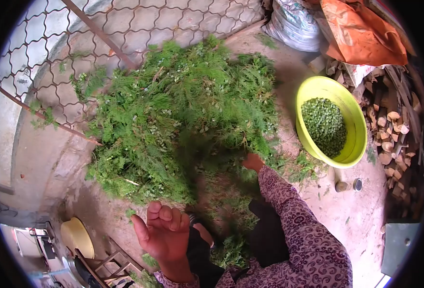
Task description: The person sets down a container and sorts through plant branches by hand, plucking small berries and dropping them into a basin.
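My left hand (166, 233) is raised palm up at the lower middle, with its fingers loosely curled and the thumb apart; I see nothing in it. My right hand (254, 162) is closed at the near right edge of a large heap of green conifer cuttings (159, 110), which carry small pale berries. A dark, blurred leafy branch (205, 149) reaches left from my right fingers, hanging before the heap. The fingertips there are partly hidden. To the right stands a yellow-green basin (356, 139) holding many small green berries (323, 126).
Wire mesh (87, 53) with rusty bars borders the heap at the back left. Split firewood (389, 144), an orange sack (363, 33) and a pale woven sack (296, 26) line the right. A jar (357, 184) sits below the basin; a yellowish bowl (77, 237) and wooden frame (118, 264) are lower left.
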A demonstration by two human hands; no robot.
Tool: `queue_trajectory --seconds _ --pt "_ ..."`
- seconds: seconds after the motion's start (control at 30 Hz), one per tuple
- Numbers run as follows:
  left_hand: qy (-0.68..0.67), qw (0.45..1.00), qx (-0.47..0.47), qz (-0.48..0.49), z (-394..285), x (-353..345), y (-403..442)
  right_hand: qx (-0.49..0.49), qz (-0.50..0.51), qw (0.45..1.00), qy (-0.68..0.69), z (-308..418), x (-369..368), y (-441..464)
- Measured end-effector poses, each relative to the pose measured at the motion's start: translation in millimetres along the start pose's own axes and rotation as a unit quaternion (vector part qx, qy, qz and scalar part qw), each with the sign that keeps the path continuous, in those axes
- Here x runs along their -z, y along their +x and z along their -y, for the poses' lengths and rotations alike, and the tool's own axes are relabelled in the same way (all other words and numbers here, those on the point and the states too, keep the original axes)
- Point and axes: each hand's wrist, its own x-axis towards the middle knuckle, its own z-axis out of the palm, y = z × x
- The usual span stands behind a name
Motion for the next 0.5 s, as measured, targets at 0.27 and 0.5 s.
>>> queue_trajectory --seconds 0.27,0.5 --pt "-0.021 0.999 -0.020 -0.019 -5 -2 -1 0.370 -0.042 0.893 -0.255 -21 -33 15" --pt "-0.046 0.998 -0.041 -0.033 -14 2 1 0.386 -0.021 0.908 -0.160 -18 10 -73"
